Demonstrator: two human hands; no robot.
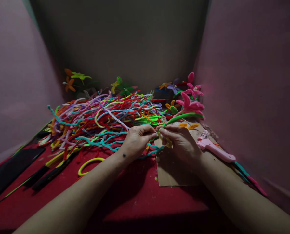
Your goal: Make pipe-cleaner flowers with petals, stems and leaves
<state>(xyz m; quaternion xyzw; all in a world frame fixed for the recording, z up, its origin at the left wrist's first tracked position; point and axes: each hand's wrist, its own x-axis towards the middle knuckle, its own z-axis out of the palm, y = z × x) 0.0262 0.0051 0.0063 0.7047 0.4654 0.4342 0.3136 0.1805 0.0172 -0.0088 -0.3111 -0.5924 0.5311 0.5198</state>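
My left hand (138,139) is closed, its thumb and forefinger pinching the green lower end of a pipe-cleaner flower. Fingertip to fingertip with it, my right hand (182,143) also pinches this stem. The pipe-cleaner flower (190,105) has pink petals and leans up to the right beyond my right hand. A long green pipe-cleaner leaf (182,117) runs beneath its petals. Under my right fingers hangs a pale yellowish loop (168,142), partly hidden, whose kind I cannot make out. The exact grip point is covered by my fingers.
A heap of coloured pipe cleaners (111,113) spreads behind my hands on the red tabletop (132,201). Cardboard (175,172) lies under my right hand, a pink glue gun (215,150) beside it. Yellow-handled scissors (91,162) and black-and-yellow tools (54,164) lie left. Finished flowers (173,87) stand behind.
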